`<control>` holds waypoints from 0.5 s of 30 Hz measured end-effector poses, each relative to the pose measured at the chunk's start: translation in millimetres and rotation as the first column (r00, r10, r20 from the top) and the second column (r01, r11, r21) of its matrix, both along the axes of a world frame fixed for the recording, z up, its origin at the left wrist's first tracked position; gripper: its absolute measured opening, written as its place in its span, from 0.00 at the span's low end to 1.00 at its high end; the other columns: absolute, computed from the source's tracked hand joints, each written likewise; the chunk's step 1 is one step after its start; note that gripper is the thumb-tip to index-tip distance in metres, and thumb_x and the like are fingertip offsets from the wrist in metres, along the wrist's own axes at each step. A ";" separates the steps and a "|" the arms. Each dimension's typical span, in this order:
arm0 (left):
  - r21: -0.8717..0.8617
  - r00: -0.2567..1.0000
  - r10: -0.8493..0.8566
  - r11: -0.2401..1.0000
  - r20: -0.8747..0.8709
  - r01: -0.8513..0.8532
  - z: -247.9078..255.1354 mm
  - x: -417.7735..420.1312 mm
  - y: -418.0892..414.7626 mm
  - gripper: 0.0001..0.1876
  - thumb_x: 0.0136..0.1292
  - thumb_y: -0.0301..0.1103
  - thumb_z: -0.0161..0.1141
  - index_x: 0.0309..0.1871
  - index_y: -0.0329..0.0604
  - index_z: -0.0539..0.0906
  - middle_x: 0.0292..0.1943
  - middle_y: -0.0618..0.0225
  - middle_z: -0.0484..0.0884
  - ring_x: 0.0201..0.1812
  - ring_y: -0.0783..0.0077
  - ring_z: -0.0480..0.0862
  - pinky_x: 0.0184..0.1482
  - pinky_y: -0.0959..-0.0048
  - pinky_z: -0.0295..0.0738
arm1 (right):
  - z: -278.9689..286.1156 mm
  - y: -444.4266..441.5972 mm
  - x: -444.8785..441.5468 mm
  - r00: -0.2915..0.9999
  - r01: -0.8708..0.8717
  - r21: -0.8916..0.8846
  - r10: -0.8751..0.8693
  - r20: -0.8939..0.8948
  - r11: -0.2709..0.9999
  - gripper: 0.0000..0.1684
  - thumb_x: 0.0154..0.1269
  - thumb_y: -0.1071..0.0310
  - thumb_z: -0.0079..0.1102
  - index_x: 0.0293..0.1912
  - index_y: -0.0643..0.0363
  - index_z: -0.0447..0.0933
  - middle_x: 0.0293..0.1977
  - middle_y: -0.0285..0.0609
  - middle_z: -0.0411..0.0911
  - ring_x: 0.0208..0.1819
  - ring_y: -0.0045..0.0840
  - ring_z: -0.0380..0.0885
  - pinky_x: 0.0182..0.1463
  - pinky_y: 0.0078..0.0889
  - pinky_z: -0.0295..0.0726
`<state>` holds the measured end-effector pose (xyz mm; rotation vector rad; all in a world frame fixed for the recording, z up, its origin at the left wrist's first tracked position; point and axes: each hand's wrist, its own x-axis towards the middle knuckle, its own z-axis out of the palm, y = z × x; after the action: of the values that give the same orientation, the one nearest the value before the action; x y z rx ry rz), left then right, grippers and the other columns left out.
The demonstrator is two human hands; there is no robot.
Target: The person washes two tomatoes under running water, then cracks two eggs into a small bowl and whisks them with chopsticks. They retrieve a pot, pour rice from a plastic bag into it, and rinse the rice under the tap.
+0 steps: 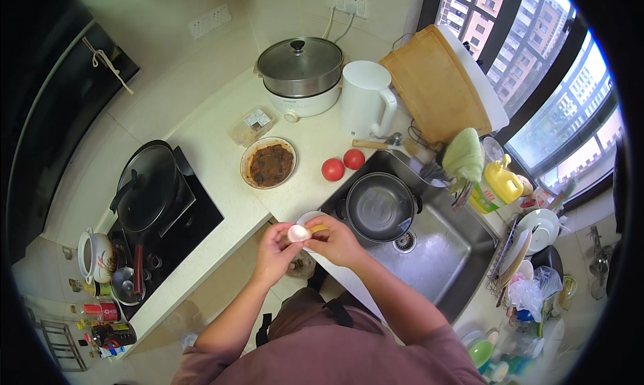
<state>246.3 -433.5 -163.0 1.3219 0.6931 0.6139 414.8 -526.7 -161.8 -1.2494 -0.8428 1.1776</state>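
Note:
My left hand and my right hand meet in front of my body, at the counter's edge. Their fingers hold a small pale, cup-shaped piece that looks like an eggshell half. Something yellow shows between the fingers of my right hand; I cannot tell what it is. A white bowl lies just beyond and below the fingers, partly hidden by them. Two red tomatoes rest on the counter farther away. Right of them, a dark two-handled pot stands in the steel sink.
A plate of dark brown food and a clear plastic box stand on the counter, before a lidded electric pot and a white kettle. The hob with a lidded wok is at left. A dish rack stands right of the sink.

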 end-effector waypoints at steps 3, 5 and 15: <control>-0.016 0.996 0.089 0.996 0.018 -0.089 -1.9 -37.6 -6.1 0.26 0.62 0.14 0.66 0.62 0.40 0.73 0.60 0.62 0.80 0.55 0.69 0.84 0.58 0.70 0.81 | 7.5 8.8 -18.6 0.980 -0.140 0.016 0.136 0.143 0.990 0.26 0.63 0.70 0.73 0.58 0.61 0.74 0.50 0.48 0.81 0.50 0.32 0.85 0.49 0.31 0.85; -0.065 0.986 0.143 0.987 -0.087 -0.149 -19.2 -57.9 -9.3 0.30 0.62 0.13 0.66 0.66 0.40 0.71 0.63 0.61 0.78 0.56 0.67 0.84 0.58 0.69 0.81 | 11.4 13.5 -27.4 0.898 -0.242 0.016 0.217 0.381 0.970 0.29 0.61 0.66 0.75 0.60 0.61 0.75 0.53 0.52 0.79 0.50 0.36 0.84 0.50 0.33 0.85; 0.155 0.712 0.123 0.988 -0.691 -0.020 -195.8 -98.0 -0.6 0.37 0.58 0.42 0.78 0.69 0.40 0.76 0.65 0.49 0.77 0.61 0.53 0.81 0.60 0.59 0.79 | -30.1 -94.2 92.7 0.580 0.455 -0.081 -0.226 0.782 0.887 0.17 0.60 0.66 0.69 0.49 0.59 0.83 0.44 0.47 0.83 0.42 0.41 0.84 0.49 0.40 0.84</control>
<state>148.4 -434.1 -358.9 1.6779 1.3505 0.1915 507.5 -620.9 -191.9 -2.1102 -0.9764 0.4034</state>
